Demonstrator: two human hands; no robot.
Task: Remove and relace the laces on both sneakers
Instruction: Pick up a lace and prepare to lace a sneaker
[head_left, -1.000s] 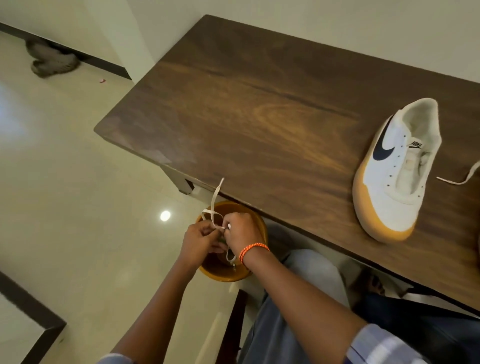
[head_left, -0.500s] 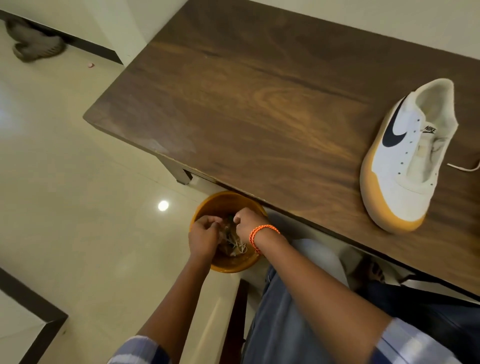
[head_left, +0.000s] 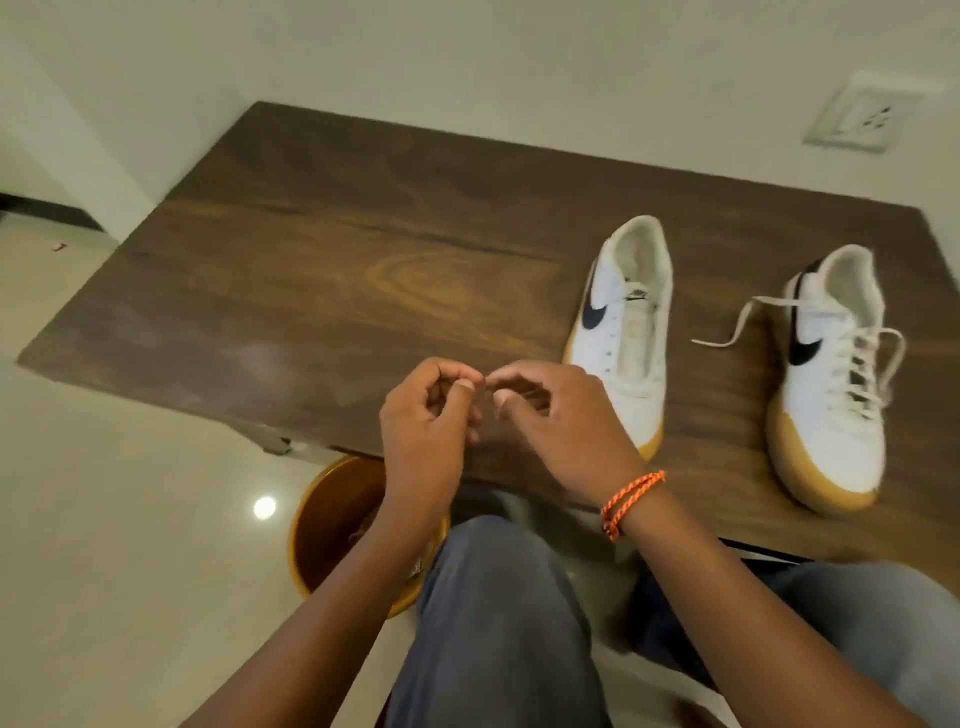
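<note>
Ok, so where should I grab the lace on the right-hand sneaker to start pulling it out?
Pinch the loose lace end from above: it trails onto the table left of the laced sneaker, clear of the eyelets, so fingers can likely close on it freely.

Table (head_left: 322, 270): dark wood-grain top, matt, smooth, with a paler swirl in the grain.
Left sneaker (head_left: 623, 332): white upper with a faint sheen, dark swoosh, tan rubbery sole, pale fuzzy lining.
Right sneaker (head_left: 831, 384): same white upper and tan sole; flat off-white woven laces (head_left: 857, 364).
Floor (head_left: 130, 519): pale polished tile, glossy, mirroring a ceiling light.
Bin (head_left: 332, 519): orange-brown, smooth, slightly shiny; material unclear.
Wristband (head_left: 628, 496): braided orange cord.
Trousers (head_left: 498, 613): grey matt cloth.
Wall (head_left: 467, 62): matt pale paint.
Socket plate (head_left: 857, 117): smooth white plastic.
</note>
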